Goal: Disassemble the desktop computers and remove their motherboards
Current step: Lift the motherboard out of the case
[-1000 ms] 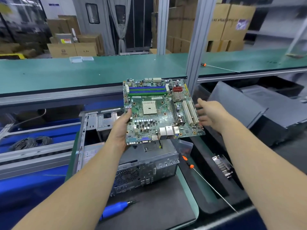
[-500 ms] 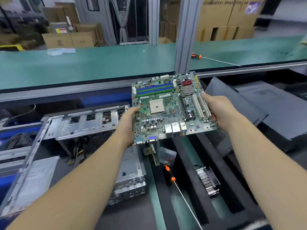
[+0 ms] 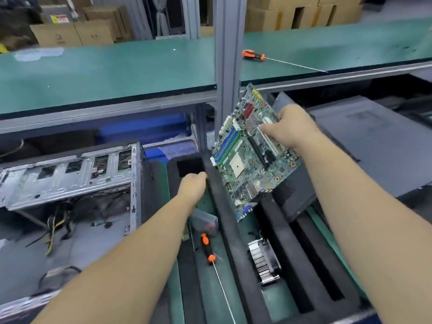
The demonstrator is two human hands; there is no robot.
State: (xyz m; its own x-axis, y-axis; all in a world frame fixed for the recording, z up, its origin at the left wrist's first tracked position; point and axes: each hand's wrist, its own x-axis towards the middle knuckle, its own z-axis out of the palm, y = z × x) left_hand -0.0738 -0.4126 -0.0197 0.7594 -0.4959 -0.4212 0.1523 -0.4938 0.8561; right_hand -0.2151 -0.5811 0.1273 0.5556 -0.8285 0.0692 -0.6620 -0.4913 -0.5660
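Right hand (image 3: 292, 127) grips the tilted motherboard (image 3: 252, 157) at centre frame.
Left hand (image 3: 192, 183), fingers hidden, touches the foam tray (image 3: 224, 206); lower the board edge-first, gently.

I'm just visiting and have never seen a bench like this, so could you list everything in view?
motherboard: one, green, held tilted in the air over the black foam tray
computer case: one, bare silver metal, opened, at left on the bench
foam tray: one, black, slotted, centre bottom
screwdrivers: two, orange and black; one on the green shelf, one lying by the tray
heatsink: one, silver finned, lying in a tray slot
case panels: dark grey, stacked at right; number unclear
cardboard boxes: several, brown, behind the shelf
left hand: one, resting on the tray's rim
right hand: one, fingers gripping the motherboard's far edge
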